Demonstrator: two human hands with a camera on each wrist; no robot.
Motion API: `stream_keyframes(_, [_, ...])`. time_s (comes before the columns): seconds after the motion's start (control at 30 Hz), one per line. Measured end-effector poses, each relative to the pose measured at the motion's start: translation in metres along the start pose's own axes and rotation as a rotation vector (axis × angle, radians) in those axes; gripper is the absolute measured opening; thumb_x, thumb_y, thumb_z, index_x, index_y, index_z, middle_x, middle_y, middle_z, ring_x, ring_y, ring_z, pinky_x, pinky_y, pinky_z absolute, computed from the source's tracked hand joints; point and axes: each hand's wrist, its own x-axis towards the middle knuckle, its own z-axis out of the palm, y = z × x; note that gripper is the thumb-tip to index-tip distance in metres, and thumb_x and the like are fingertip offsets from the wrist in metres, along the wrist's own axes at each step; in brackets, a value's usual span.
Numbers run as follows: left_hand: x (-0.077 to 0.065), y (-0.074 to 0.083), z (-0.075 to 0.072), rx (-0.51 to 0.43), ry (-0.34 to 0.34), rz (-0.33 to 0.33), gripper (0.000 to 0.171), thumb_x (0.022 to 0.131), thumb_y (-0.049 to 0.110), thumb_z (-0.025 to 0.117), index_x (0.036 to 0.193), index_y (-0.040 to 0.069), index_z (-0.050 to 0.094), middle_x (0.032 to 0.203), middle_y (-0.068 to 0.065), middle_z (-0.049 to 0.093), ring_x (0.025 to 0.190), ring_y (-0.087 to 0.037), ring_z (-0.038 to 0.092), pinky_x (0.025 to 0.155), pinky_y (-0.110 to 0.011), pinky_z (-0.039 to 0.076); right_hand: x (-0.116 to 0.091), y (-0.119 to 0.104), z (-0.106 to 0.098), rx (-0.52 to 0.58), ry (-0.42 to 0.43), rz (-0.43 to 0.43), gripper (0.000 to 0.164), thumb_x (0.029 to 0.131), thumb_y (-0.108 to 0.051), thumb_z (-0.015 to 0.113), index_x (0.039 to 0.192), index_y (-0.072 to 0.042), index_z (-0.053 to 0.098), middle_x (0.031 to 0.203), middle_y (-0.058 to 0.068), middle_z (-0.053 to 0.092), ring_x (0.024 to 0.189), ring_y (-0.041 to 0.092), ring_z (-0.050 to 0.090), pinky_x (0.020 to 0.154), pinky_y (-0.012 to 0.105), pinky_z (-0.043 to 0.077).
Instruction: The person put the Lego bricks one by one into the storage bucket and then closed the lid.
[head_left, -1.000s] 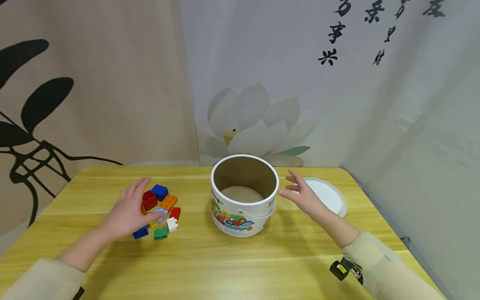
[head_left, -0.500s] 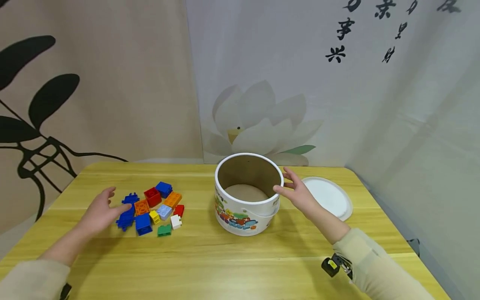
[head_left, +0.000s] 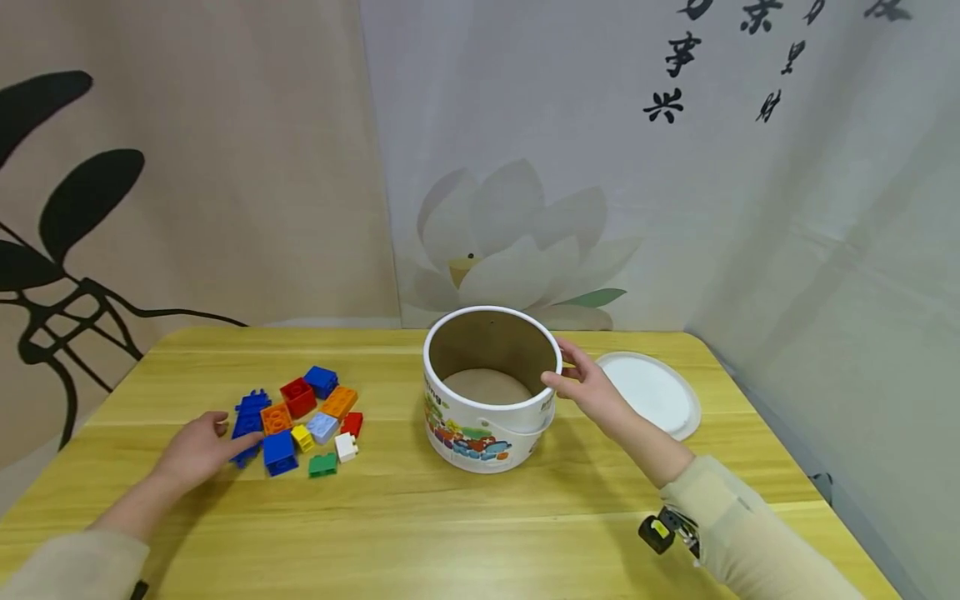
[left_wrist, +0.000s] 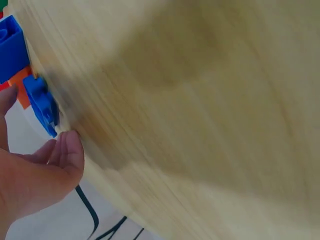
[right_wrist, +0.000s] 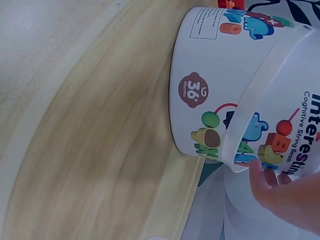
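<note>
Left hand (head_left: 191,454) at outer edge of colourful bricks (head_left: 297,398) on desk (head_left: 420,533), beside knobbly blue piece (head_left: 249,421); grip part-open, fingers bent, gap between thumb and fingertips, contact with piece cannot be told. Orange brick (head_left: 276,418) just beside that piece. Right hand (head_left: 596,396) at side of white bucket (head_left: 468,421), thumb near rim, grip loosely spread, not closed round anything. Bucket upright mid-desk, between bricks and round white disc (head_left: 652,396) lying flat.
</note>
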Motion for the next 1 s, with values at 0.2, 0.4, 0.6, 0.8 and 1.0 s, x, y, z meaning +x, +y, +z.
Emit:
stream_keyframes(0.2, [0.001,-0.003,0.001,0.002,0.066,0.043,0.066,0.082,0.023,0.064,0.118,-0.027,0.04,0.11,-0.044,0.05,0.095,-0.051,0.053,0.081,-0.057,0.046,0.001,0.0,0.002,0.025,-0.003,0.013,0.066,0.093,-0.02,0.057,0.148,-0.009,0.023,0.145,0.02,0.034,0.122,0.033,0.045,0.09,0.04,0.047])
stream_keyframes(0.4, [0.0,-0.002,0.0,0.013,0.106,0.043,0.061,0.08,0.014,0.062,0.119,-0.028,0.038,0.107,-0.044,0.051,0.091,-0.052,0.054,0.078,-0.057,0.046,0.001,0.001,0.003,0.031,0.0,0.027,0.065,0.094,-0.019,0.056,0.149,-0.009,0.022,0.145,0.02,0.034,0.12,0.032,0.046,0.092,0.043,0.048])
stream_keyframes(0.6, [0.0,-0.007,-0.003,-0.083,0.11,0.006,0.06,0.082,0.016,0.066,0.121,-0.024,0.042,0.112,-0.043,0.05,0.092,-0.048,0.055,0.078,-0.051,0.049,0.001,0.001,0.002,0.037,0.0,0.037,0.065,0.094,-0.018,0.054,0.149,-0.009,0.02,0.145,0.021,0.032,0.12,0.031,0.047,0.093,0.045,0.048])
stream_keyframes(0.8, [0.002,-0.016,-0.011,-0.374,0.065,-0.103,0.07,0.085,0.02,0.068,0.131,-0.02,0.034,0.113,-0.039,0.044,0.073,-0.012,0.057,0.059,-0.02,0.053,-0.001,0.001,0.001,0.033,0.002,0.046,0.066,0.094,-0.019,0.055,0.149,-0.01,0.02,0.146,0.021,0.032,0.115,0.025,0.049,0.094,0.046,0.047])
stream_keyframes(1.0, [-0.001,-0.021,-0.024,-0.502,0.026,-0.092,0.076,0.089,0.024,0.063,0.139,-0.018,0.023,0.121,-0.038,0.039,0.067,0.004,0.056,0.065,-0.019,0.054,0.0,-0.001,0.001,0.031,-0.002,0.04,0.065,0.094,-0.018,0.055,0.149,-0.009,0.02,0.147,0.02,0.032,0.112,0.022,0.05,0.094,0.046,0.047])
